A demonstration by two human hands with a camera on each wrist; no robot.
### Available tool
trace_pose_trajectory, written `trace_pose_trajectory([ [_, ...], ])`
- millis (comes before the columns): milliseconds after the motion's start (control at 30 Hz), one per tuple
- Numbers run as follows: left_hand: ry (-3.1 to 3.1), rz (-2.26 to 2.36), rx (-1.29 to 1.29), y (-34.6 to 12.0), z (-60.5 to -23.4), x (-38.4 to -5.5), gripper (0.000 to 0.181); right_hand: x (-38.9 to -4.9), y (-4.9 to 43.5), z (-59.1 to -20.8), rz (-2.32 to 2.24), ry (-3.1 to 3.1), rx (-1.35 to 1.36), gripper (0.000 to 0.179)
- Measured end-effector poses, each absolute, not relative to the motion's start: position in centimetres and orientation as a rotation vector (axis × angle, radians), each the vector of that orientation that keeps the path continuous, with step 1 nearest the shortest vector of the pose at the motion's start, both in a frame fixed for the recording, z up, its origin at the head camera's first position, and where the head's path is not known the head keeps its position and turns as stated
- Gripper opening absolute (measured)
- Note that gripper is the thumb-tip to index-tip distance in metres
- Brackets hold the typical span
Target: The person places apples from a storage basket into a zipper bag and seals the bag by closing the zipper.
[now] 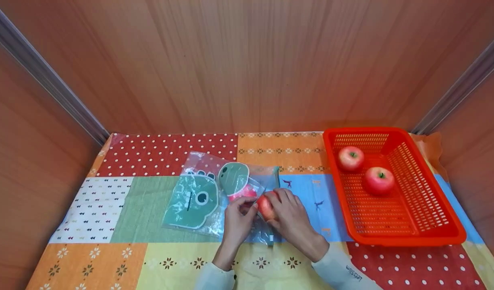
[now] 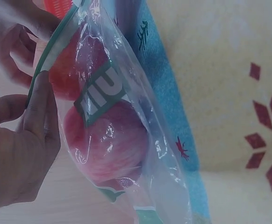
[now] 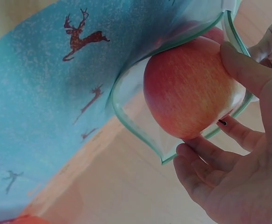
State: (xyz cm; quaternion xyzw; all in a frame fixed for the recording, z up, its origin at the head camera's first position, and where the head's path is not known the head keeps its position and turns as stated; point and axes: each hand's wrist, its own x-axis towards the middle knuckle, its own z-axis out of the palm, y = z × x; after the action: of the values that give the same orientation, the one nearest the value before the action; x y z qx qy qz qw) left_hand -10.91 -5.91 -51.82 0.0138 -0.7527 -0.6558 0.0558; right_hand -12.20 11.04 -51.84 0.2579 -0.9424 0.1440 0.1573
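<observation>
A clear zip bag (image 1: 195, 201) with a green dinosaur print lies on the patterned cloth. My left hand (image 1: 238, 221) pinches the green-edged rim of the bag's mouth between thumb and fingers. In my right hand (image 1: 290, 215), thumb and fingertips hold a red apple (image 3: 187, 88) at the open mouth. The green rim (image 3: 133, 122) spreads around this apple, which sits partly within the opening. Another apple (image 2: 105, 144) lies deeper inside the bag, seen through the plastic in the left wrist view. A white slider (image 3: 227, 4) shows at the rim's end.
To the right stands an orange-red plastic basket (image 1: 408, 243) with perforated sides. Inside it are two apples, one (image 1: 351, 158) near the back left and one (image 1: 379, 181) nearer the middle. Wooden panels (image 1: 247, 68) enclose the table at the back and both sides.
</observation>
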Motion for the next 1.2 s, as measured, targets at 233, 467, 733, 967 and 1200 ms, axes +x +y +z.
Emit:
trace_pose_trajectory([
  [233,-2.287,-1.981,0.029,-6.0,-51.7,-10.8,0.018,-12.4,10.7,-52.1,0.406,-2.691,0.732,0.071],
  [467,-2.326,-1.940,0.035,-6.0,-51.5,-11.0,0.017,-12.8,10.4,-52.6,0.477,-2.683,0.709,0.071],
  [733,-2.343,-1.938,0.074,-5.9,-51.1,-11.2,0.017,-13.4,10.1,-53.4,0.489,-2.649,0.708,0.063],
  [967,-2.338,-1.942,0.079,-5.9,-51.0,-11.2,0.017,-14.2,9.7,-54.0,0.468,-2.687,0.678,0.061],
  [1200,-2.359,-1.957,0.147,-5.9,-50.7,-11.1,0.017,-14.6,9.2,-54.4,0.453,-2.717,0.671,0.065],
])
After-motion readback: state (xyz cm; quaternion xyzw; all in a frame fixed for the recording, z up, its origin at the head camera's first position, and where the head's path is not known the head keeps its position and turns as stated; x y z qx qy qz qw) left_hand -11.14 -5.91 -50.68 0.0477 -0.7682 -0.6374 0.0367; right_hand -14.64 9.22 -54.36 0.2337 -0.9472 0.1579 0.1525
